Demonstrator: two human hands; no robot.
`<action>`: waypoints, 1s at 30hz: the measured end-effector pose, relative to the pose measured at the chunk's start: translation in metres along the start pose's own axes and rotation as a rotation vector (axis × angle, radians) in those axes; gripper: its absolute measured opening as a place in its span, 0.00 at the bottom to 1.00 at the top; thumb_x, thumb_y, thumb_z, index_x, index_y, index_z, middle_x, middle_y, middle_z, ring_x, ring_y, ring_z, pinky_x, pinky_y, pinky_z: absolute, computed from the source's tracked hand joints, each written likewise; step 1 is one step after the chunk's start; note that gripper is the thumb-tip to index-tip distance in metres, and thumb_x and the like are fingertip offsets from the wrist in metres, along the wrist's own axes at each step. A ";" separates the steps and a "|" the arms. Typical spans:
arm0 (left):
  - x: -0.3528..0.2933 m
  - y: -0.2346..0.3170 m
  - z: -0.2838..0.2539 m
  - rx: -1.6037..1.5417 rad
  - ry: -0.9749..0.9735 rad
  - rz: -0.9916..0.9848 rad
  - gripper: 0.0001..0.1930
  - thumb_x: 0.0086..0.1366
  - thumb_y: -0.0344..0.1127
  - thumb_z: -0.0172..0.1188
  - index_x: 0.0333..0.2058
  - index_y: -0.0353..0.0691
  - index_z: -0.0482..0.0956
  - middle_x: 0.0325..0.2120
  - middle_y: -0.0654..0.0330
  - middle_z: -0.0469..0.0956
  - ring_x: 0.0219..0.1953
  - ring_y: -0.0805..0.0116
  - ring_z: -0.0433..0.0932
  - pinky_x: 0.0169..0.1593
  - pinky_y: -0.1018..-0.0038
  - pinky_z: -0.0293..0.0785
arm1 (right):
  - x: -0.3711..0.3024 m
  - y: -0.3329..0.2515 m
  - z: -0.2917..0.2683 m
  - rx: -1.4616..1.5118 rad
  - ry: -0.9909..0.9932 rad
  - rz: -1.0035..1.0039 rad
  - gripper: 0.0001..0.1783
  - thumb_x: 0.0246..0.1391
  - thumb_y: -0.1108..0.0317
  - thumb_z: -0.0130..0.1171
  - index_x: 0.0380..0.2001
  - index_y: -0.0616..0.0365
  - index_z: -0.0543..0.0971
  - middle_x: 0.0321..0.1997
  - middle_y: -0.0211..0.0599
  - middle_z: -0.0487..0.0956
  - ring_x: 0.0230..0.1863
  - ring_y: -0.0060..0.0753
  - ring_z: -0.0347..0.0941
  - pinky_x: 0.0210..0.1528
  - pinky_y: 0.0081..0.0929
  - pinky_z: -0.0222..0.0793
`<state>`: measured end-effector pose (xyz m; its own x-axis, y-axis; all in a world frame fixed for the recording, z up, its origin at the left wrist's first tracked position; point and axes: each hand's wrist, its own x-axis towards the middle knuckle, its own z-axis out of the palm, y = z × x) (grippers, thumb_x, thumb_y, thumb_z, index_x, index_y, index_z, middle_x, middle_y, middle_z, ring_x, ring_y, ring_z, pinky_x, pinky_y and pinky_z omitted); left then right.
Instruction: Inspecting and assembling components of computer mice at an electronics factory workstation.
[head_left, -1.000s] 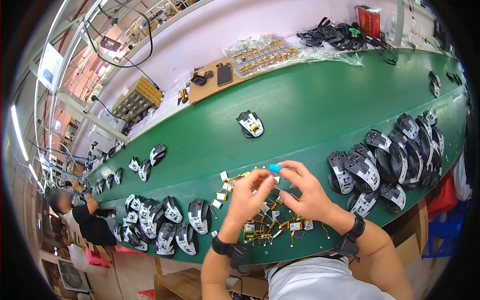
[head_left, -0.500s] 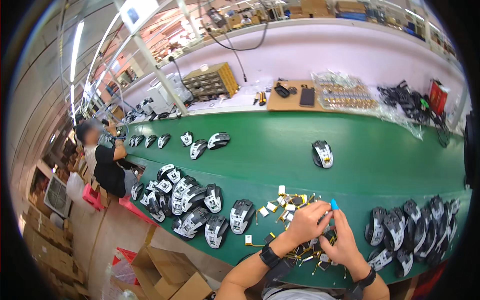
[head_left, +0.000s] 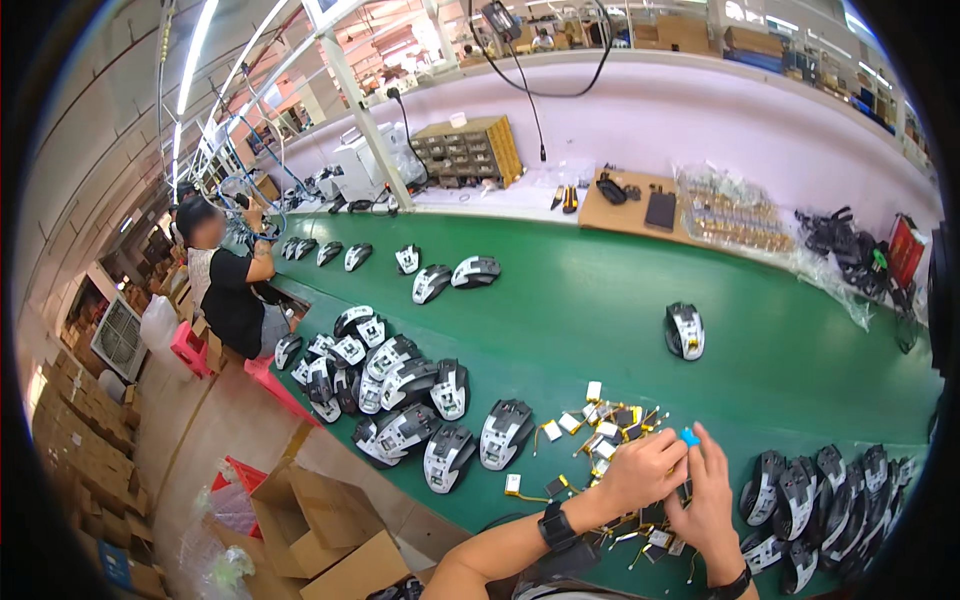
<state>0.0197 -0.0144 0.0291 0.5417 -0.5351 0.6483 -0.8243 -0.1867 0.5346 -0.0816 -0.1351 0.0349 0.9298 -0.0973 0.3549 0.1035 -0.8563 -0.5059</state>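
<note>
Green counter (head_left: 570, 310), wired batteries (head_left: 607, 430) heaped near side. Left hand (head_left: 645, 468), right hand (head_left: 704, 500) meet above, at blue finger cot (head_left: 690, 437); grip unclear, cannot tell. Apparent step: close fingertip work; next move calls for steadiness.

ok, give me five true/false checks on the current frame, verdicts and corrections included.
1. The left hand and right hand are close together. True.
2. Something red caps a fingertip. False: the fingertip cover is blue.
3. A lone mouse shell lies on the green bench, beyond the loose batteries. True.
4. All shells lie left of the hands. False: a shell cluster lies to their right.
5. The drawer cabinet is left of the dark flat device. True.
</note>
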 end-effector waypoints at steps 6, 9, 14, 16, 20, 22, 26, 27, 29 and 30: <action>0.007 -0.002 -0.003 -0.159 -0.009 -0.016 0.03 0.53 0.27 0.59 0.26 0.37 0.73 0.22 0.59 0.68 0.19 0.61 0.72 0.23 0.69 0.70 | 0.005 -0.007 -0.012 0.035 -0.082 0.046 0.38 0.37 0.72 0.61 0.57 0.66 0.66 0.69 0.55 0.55 0.66 0.61 0.55 0.63 0.47 0.58; 0.008 0.004 -0.005 -0.211 0.018 -0.042 0.03 0.53 0.27 0.59 0.27 0.38 0.74 0.23 0.60 0.71 0.21 0.61 0.73 0.24 0.70 0.71 | 0.006 0.004 -0.013 1.302 -0.146 0.171 0.48 0.37 0.63 0.66 0.66 0.56 0.60 0.75 0.48 0.39 0.74 0.50 0.43 0.69 0.44 0.47; -0.002 -0.004 0.001 -0.483 -0.019 -0.201 0.03 0.57 0.26 0.57 0.31 0.37 0.77 0.25 0.60 0.73 0.23 0.69 0.75 0.25 0.75 0.71 | -0.004 -0.011 -0.008 1.561 -0.093 0.187 0.52 0.36 0.57 0.66 0.67 0.56 0.59 0.76 0.45 0.40 0.74 0.49 0.42 0.71 0.47 0.43; 0.000 -0.006 -0.008 -0.498 -0.064 -0.211 0.04 0.60 0.27 0.55 0.34 0.36 0.78 0.28 0.60 0.75 0.24 0.73 0.75 0.27 0.77 0.71 | -0.001 -0.017 -0.009 1.162 -0.039 0.111 0.49 0.37 0.61 0.64 0.66 0.57 0.60 0.75 0.52 0.40 0.74 0.51 0.42 0.70 0.49 0.43; 0.005 -0.005 -0.014 -0.808 -0.113 -0.361 0.11 0.65 0.32 0.52 0.44 0.36 0.75 0.35 0.61 0.77 0.31 0.77 0.74 0.32 0.79 0.72 | 0.006 -0.001 -0.002 0.967 -0.002 0.031 0.45 0.41 0.61 0.60 0.66 0.55 0.60 0.74 0.55 0.44 0.72 0.53 0.48 0.69 0.48 0.45; 0.004 -0.001 -0.014 -1.212 -0.171 -0.508 0.14 0.68 0.37 0.50 0.47 0.35 0.74 0.36 0.62 0.76 0.33 0.78 0.74 0.34 0.79 0.72 | 0.008 0.000 -0.009 0.623 0.005 -0.050 0.42 0.38 0.65 0.59 0.63 0.57 0.64 0.72 0.58 0.46 0.72 0.58 0.47 0.69 0.50 0.46; -0.004 -0.020 0.002 -1.273 -0.325 -0.660 0.15 0.71 0.43 0.50 0.41 0.36 0.76 0.33 0.66 0.75 0.31 0.82 0.71 0.32 0.81 0.70 | 0.005 -0.013 -0.004 0.095 0.033 -0.088 0.37 0.33 0.73 0.57 0.56 0.60 0.69 0.71 0.60 0.49 0.71 0.67 0.43 0.68 0.54 0.44; -0.004 -0.017 0.004 -1.407 -0.288 -0.733 0.14 0.70 0.44 0.52 0.40 0.38 0.76 0.31 0.68 0.74 0.30 0.83 0.70 0.32 0.82 0.68 | 0.005 -0.013 -0.002 0.073 0.053 -0.069 0.37 0.33 0.75 0.56 0.56 0.60 0.69 0.71 0.60 0.50 0.71 0.67 0.44 0.68 0.54 0.44; -0.006 -0.012 0.005 -1.441 -0.239 -0.797 0.13 0.70 0.44 0.53 0.40 0.39 0.77 0.30 0.69 0.74 0.30 0.83 0.70 0.32 0.82 0.68 | 0.007 -0.015 0.000 0.056 0.085 -0.065 0.36 0.34 0.79 0.53 0.55 0.62 0.69 0.71 0.59 0.51 0.70 0.68 0.44 0.67 0.55 0.45; -0.003 -0.010 0.008 -1.478 -0.184 -0.845 0.13 0.70 0.43 0.54 0.40 0.39 0.77 0.29 0.69 0.74 0.30 0.84 0.70 0.33 0.82 0.68 | 0.008 -0.014 0.000 0.057 0.086 -0.071 0.36 0.34 0.79 0.53 0.55 0.62 0.69 0.71 0.59 0.51 0.70 0.68 0.44 0.67 0.55 0.45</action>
<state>0.0247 -0.0171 0.0176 0.6015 -0.7962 -0.0658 0.5583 0.3600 0.7475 -0.0761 -0.1241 0.0448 0.8861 -0.0830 0.4560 0.1899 -0.8325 -0.5205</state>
